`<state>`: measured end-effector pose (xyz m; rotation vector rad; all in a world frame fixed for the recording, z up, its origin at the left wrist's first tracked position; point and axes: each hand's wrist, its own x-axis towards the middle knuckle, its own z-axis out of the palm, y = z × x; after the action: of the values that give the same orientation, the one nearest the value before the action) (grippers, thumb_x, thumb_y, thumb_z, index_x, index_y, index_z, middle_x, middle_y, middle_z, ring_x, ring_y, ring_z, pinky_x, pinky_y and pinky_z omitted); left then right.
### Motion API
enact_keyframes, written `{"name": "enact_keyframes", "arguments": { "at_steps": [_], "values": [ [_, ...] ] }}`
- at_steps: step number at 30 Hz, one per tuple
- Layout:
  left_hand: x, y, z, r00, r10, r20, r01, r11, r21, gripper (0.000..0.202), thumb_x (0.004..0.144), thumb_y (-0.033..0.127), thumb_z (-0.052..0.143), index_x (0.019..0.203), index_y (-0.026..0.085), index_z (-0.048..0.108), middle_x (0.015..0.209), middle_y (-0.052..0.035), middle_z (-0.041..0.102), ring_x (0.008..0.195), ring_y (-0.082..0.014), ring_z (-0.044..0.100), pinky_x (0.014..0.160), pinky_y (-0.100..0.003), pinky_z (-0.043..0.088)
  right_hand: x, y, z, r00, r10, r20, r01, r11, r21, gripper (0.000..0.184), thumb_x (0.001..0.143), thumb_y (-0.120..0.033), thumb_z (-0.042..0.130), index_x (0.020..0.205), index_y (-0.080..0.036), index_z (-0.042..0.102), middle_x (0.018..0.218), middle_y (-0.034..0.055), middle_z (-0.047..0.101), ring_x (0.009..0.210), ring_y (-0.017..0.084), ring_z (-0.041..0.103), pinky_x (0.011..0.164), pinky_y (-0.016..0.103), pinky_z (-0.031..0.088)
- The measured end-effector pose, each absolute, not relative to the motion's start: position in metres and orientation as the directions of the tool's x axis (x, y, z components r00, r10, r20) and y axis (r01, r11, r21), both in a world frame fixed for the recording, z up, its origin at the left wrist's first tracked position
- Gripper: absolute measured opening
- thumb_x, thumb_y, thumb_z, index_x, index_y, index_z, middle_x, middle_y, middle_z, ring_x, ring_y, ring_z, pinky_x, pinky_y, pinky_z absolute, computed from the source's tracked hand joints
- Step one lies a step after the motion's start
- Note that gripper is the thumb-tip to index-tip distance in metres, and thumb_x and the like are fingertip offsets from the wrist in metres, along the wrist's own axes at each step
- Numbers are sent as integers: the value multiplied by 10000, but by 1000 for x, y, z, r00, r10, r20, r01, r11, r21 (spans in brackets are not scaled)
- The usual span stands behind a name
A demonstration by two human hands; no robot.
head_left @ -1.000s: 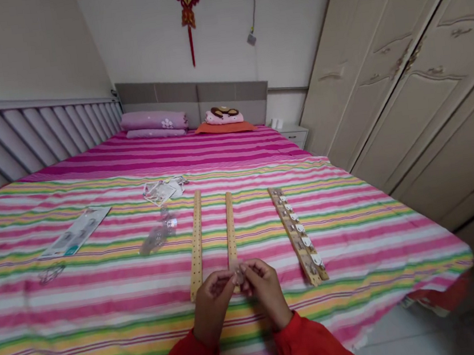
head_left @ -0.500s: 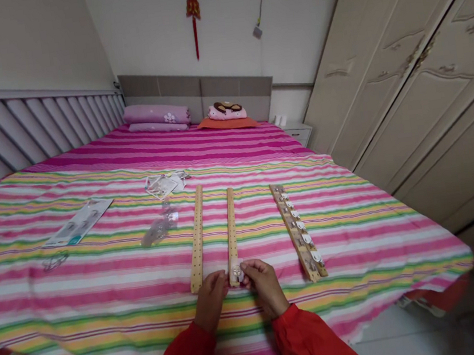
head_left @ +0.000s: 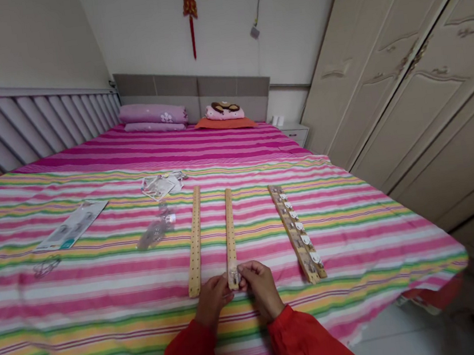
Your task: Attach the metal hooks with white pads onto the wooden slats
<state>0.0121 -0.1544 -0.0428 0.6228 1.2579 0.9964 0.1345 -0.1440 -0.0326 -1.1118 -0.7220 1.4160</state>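
Note:
Near the bed's front edge, a small clear adhesive hook with a metal prong lies over the near end of the middle wooden strip. My right hand pinches the hook's right side between thumb and fingers. At the strip's left edge, my left hand is closed, thumb and fingertips against the wood; the exact grip is partly hidden. Another perforated wooden strip lies parallel on the left. Over on the right, a pair of strips carries a row of hooks, several with white round faces.
On the striped bedspread to the left lie a flat hook package, a wire bundle, clear hooks and paper cards. Folded bedding rests by the headboard. A wardrobe stands at the right.
My left hand has come closer to the middle strip's near end. The hook has shifted slightly toward me, with my right hand still on it. The view has moved a little.

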Motion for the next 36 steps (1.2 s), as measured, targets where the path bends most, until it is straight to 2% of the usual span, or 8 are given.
{"name": "enact_keyframes", "arguments": {
  "at_steps": [4, 12, 17, 21, 26, 32, 36],
  "values": [
    [13, -151, -47, -24, 866, -499, -253, 477, 841, 585, 490, 603, 715, 818, 130, 610, 807, -80, 672, 763, -196, 642, 615, -258, 465, 133, -143, -34, 96, 971, -220, -376, -170, -911, 283, 591, -385, 754, 623, -140, 615, 391, -36, 565, 335, 75, 462, 374, 187, 358],
    [15, -146, -48, -63, 863, -502, -197, 482, 854, 486, 481, 550, 732, 700, 148, 568, 624, -3, 613, 596, -144, 615, 538, -236, 445, 131, -141, -35, 99, 972, -212, -342, -167, -925, 325, 586, -430, 746, 615, -151, 583, 362, -45, 542, 314, 72, 434, 352, 183, 333],
    [16, -148, -42, -81, 878, -472, -148, 458, 877, 485, 468, 562, 719, 666, 148, 564, 602, 0, 603, 583, -141, 592, 531, -241, 431, 132, -146, -35, 85, 979, -188, -312, -153, -938, 386, 612, -518, 711, 604, -169, 545, 346, -57, 510, 282, 71, 415, 316, 178, 303],
    [15, -149, -39, -107, 890, -444, -72, 438, 896, 489, 495, 579, 673, 712, 149, 590, 625, -11, 623, 615, -157, 594, 530, -245, 409, 132, -158, -42, 39, 962, -269, -297, -246, -923, 425, 622, -567, 684, 595, -173, 525, 359, -61, 500, 253, 72, 416, 277, 175, 288],
    [18, -150, -34, -132, 927, -351, 65, 362, 930, 443, 497, 595, 624, 609, 171, 567, 518, 16, 558, 569, -158, 547, 534, -263, 388, 130, -166, -46, -77, 918, -390, -392, -387, -834, 416, 562, -516, 731, 630, -139, 568, 517, 9, 629, 279, 75, 475, 277, 174, 314],
    [21, -149, -27, -32, 956, -290, 103, 292, 951, 407, 567, 587, 555, 586, 181, 562, 521, 11, 558, 567, -156, 527, 566, -271, 390, 136, -166, -46, -93, 907, -410, -493, -400, -772, 328, 536, -393, 754, 617, -127, 579, 484, 20, 621, 308, 62, 468, 294, 149, 273],
    [24, -142, -25, -17, 961, -277, 151, 277, 949, 398, 619, 576, 543, 548, 184, 553, 506, 14, 523, 526, -135, 482, 522, -259, 353, 139, -169, -51, -95, 919, -382, -483, -378, -790, 317, 576, -404, 728, 609, -123, 585, 476, 22, 614, 307, 59, 457, 295, 145, 250]
  ]
}}
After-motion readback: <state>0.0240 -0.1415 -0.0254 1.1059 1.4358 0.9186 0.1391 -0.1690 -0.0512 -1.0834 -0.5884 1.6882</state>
